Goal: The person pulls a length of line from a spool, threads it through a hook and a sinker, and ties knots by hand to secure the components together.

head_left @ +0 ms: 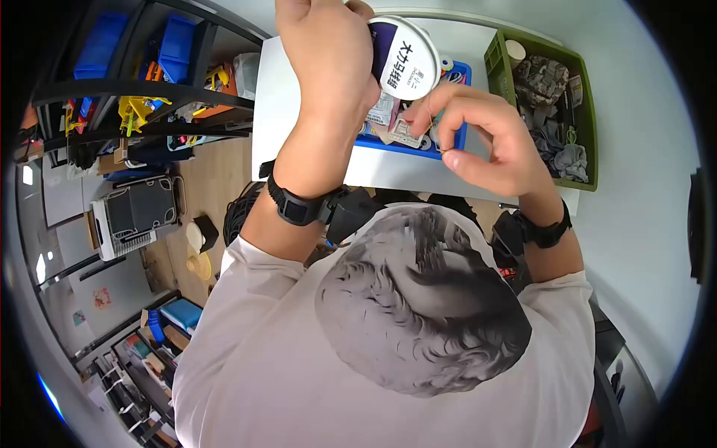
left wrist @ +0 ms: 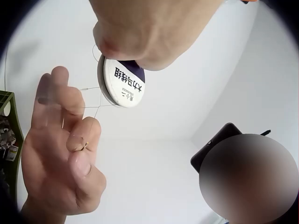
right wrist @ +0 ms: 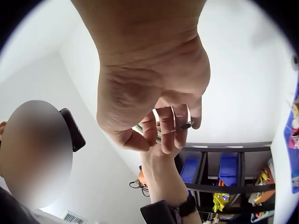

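Observation:
My left hand (head_left: 326, 56) grips a round white spool (head_left: 409, 63) with a purple section and dark lettering, held above a blue tray (head_left: 397, 148). The left wrist view shows the spool (left wrist: 125, 86) under the left hand (left wrist: 152, 30), with thin clear line (left wrist: 100, 95) running off its edge. My right hand (head_left: 489, 138) is beside it, thumb and index finger pinching a fine strand; the fingertips (left wrist: 84, 165) meet there. In the right wrist view, a small dark piece (right wrist: 186, 126) lies by the fingers of the right hand (right wrist: 152, 86).
Small packets (head_left: 385, 112) and little reels lie in the blue tray on a white table (head_left: 280, 97). To the right stands a green crate (head_left: 590, 134) with cloth items inside. Black shelving (head_left: 149, 89) with blue bins is at the left.

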Demonstrator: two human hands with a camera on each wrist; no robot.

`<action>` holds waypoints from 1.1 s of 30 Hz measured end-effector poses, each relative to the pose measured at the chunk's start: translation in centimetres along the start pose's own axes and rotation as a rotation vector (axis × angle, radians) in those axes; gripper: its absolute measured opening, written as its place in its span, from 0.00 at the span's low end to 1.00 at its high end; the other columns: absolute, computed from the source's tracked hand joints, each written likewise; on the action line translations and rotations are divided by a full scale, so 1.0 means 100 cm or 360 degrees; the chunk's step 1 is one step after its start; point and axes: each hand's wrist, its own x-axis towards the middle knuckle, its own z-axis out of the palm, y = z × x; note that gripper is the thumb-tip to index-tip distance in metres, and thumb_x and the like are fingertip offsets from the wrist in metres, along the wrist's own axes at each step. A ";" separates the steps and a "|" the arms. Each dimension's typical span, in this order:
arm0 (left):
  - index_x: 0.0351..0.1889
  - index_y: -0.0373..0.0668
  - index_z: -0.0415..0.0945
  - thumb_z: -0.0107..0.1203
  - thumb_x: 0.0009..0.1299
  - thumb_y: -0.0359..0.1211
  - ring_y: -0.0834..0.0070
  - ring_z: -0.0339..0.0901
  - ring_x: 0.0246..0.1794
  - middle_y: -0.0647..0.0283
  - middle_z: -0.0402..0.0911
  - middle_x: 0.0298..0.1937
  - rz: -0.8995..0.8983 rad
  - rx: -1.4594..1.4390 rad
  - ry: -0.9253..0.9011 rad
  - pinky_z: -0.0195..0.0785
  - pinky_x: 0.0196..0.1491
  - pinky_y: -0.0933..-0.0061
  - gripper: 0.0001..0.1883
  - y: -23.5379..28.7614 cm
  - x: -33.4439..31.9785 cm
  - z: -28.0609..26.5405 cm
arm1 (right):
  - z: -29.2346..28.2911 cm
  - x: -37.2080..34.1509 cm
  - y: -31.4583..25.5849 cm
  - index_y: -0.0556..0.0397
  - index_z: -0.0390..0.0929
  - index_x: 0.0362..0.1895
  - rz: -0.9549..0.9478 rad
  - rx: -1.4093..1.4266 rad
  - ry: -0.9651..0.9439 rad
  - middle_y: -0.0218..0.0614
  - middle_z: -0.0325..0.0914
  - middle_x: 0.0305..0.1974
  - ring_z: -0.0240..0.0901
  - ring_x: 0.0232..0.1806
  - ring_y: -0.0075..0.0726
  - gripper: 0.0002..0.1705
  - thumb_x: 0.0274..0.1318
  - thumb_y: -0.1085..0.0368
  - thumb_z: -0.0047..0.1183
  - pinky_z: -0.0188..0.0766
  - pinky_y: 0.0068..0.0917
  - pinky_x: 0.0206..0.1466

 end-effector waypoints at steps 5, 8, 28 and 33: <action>0.47 0.39 0.71 0.45 0.86 0.33 0.83 0.66 0.31 0.66 0.73 0.34 -0.0006 -0.0011 0.0039 0.61 0.33 0.82 0.08 0.003 -0.003 0.002 | 0.006 0.000 -0.007 0.55 0.75 0.32 0.0089 -0.0291 0.0140 0.35 0.76 0.35 0.74 0.38 0.34 0.08 0.49 0.76 0.61 0.68 0.32 0.42; 0.46 0.39 0.71 0.45 0.87 0.33 0.83 0.66 0.31 0.66 0.73 0.35 0.0088 -0.0007 0.0047 0.61 0.33 0.83 0.08 0.008 -0.005 0.004 | 0.012 0.002 -0.014 0.54 0.75 0.32 0.0033 -0.0686 0.0296 0.35 0.75 0.33 0.74 0.34 0.37 0.09 0.48 0.77 0.62 0.70 0.32 0.38; 0.45 0.40 0.72 0.44 0.87 0.34 0.84 0.62 0.30 0.68 0.71 0.34 0.0219 -0.0111 0.0051 0.57 0.33 0.82 0.10 0.033 -0.020 0.008 | 0.025 0.004 -0.008 0.50 0.73 0.32 -0.0186 -0.1277 0.0694 0.31 0.77 0.30 0.76 0.31 0.40 0.16 0.42 0.75 0.67 0.75 0.34 0.33; 0.43 0.42 0.71 0.44 0.87 0.33 0.85 0.61 0.29 0.68 0.71 0.34 0.0374 -0.0061 -0.0033 0.56 0.32 0.82 0.10 0.034 -0.026 0.010 | 0.031 0.003 -0.017 0.52 0.74 0.36 0.0048 -0.0855 0.0717 0.32 0.78 0.27 0.78 0.29 0.37 0.13 0.52 0.70 0.68 0.74 0.31 0.33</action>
